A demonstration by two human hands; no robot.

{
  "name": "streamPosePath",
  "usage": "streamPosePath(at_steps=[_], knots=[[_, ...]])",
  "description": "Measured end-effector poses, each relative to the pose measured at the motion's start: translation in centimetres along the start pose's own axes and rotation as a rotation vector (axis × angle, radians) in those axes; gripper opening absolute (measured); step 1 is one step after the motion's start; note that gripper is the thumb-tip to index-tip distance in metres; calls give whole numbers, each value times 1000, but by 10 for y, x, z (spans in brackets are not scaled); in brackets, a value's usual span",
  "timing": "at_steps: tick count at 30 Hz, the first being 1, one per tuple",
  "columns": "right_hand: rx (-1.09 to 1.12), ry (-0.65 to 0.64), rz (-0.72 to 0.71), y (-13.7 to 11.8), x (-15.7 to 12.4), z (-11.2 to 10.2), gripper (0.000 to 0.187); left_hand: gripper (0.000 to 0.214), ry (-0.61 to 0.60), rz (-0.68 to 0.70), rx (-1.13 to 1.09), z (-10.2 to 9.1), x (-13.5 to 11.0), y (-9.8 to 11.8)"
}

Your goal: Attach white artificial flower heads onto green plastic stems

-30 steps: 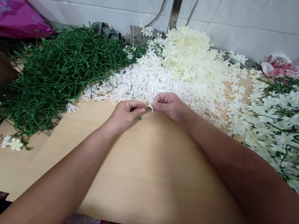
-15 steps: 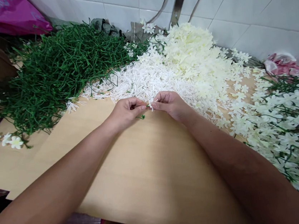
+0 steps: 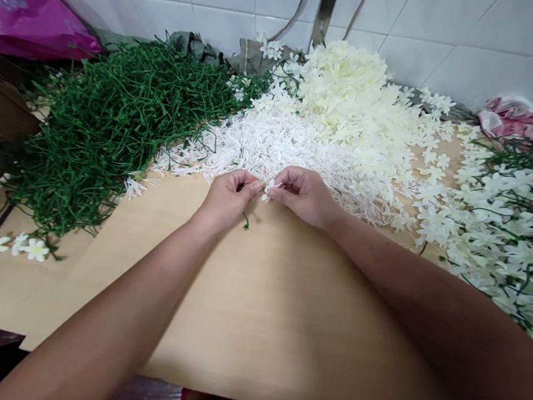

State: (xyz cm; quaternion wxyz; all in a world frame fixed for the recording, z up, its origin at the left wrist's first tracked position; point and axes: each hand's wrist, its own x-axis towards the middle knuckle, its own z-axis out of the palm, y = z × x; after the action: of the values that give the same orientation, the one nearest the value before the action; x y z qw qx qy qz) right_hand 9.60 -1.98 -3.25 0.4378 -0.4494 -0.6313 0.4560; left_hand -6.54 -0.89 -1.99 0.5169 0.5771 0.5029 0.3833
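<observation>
Left hand (image 3: 226, 199) pinches green stem (image 3: 246, 221) | right hand (image 3: 305, 197) pinches white flower (image 3: 269, 189) | stem tip lower

The flower (image 3: 272, 184) at my fingers (image 3: 250, 191) is white, the stem (image 3: 246, 222) near it green; my worktop (image 3: 231, 313) is tan, the far heap of petals (image 3: 347, 88) pale yellow, the far-left bag (image 3: 30, 31) magenta with paler markings.

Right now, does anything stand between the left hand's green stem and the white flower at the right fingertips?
Nothing visible does; the left hand holds the green stem close to the white flower in the right hand.
</observation>
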Motion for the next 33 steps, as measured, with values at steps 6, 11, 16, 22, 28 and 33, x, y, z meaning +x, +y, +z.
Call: streamPosePath(at_steps=[6,11,16,22,28,33], knots=[[21,14,22,3,0,5,30,18,13,18,11,2,0,0],[163,-73,113,-1,2,-2,39,18,-21,-4,16,2,-1,3],[225,-83,155,0,4,-4,38,20,-9,-5,2,5,-2,1],[270,-42,157,1,2,3,41,15,18,-7,-2,7,-2,-1],[268,-22,132,3,2,5,36,17,6,17,-11,8,-3,-2],[234,-25,138,0,2,7,35,15,6,37,32,8,-4,-4]])
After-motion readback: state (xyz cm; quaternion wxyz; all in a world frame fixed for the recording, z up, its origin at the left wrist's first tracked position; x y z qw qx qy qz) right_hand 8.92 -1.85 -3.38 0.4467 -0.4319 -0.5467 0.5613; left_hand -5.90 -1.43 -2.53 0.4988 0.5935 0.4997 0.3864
